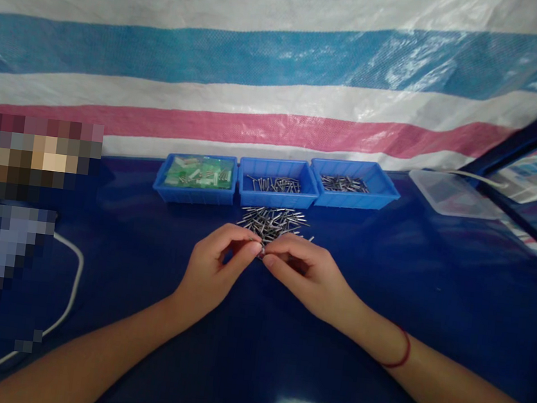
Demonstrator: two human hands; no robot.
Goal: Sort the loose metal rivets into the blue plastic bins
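My left hand (215, 263) and my right hand (311, 271) meet above the dark blue table, thumbs and forefingers pinched together. Between the fingertips is a small shiny metal piece (261, 250), mostly covered; its kind is too small to make out. Both hands are closed on it or on parts touching there. Just beyond the fingers lies a loose pile of thin metal pins (273, 220), partly hidden by my hands. A red string bracelet (401, 349) circles my right wrist.
Behind the pile, three blue bins stand in a row: the left bin (194, 198) with green packets, the middle bin (276, 200) and right bin (358, 201) with metal pins. A clear plastic lid (453, 195) lies right. A white cable (77, 270) curves at left.
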